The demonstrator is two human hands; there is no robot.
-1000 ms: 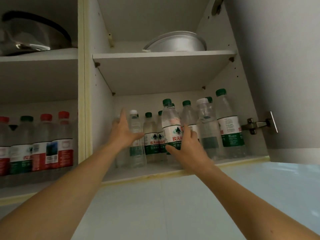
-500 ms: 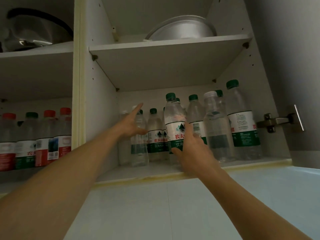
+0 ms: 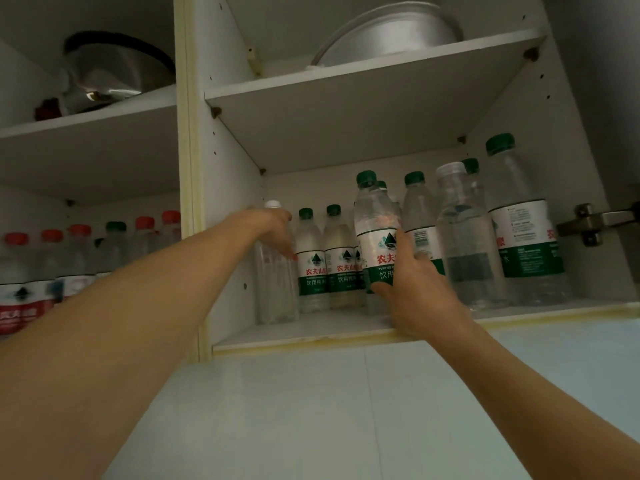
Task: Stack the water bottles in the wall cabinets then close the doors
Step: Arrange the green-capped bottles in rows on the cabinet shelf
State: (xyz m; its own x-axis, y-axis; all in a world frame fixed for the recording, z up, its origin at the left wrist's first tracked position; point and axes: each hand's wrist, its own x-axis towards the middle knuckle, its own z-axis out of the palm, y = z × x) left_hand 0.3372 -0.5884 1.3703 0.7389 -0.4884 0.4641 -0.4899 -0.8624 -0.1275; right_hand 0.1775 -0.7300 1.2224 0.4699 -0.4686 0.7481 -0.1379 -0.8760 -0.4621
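In the right compartment of the wall cabinet (image 3: 311,341), several water bottles stand on the lower shelf. My right hand (image 3: 415,296) grips a green-capped bottle with a green and white label (image 3: 375,237) at the front middle of the shelf, thumb low on its left side. Reaching in at the left, my left hand (image 3: 273,230) rests with fingers pointing down on the upper part of a clear white-capped bottle (image 3: 275,289) by the side wall. More green-capped bottles (image 3: 313,268) stand behind and to the right (image 3: 523,237).
The left compartment holds a row of red-capped and green-capped bottles (image 3: 52,265). A steel pot (image 3: 110,77) and a metal basin (image 3: 388,32) sit on the upper shelves. The open door (image 3: 609,81) hangs at the right on its hinge (image 3: 588,223). Pale wall tiles lie below.
My left hand has dropped from raised, spread fingers onto the white-capped bottle at the left wall. My right hand stays on the green-labelled bottle. The view has moved closer.
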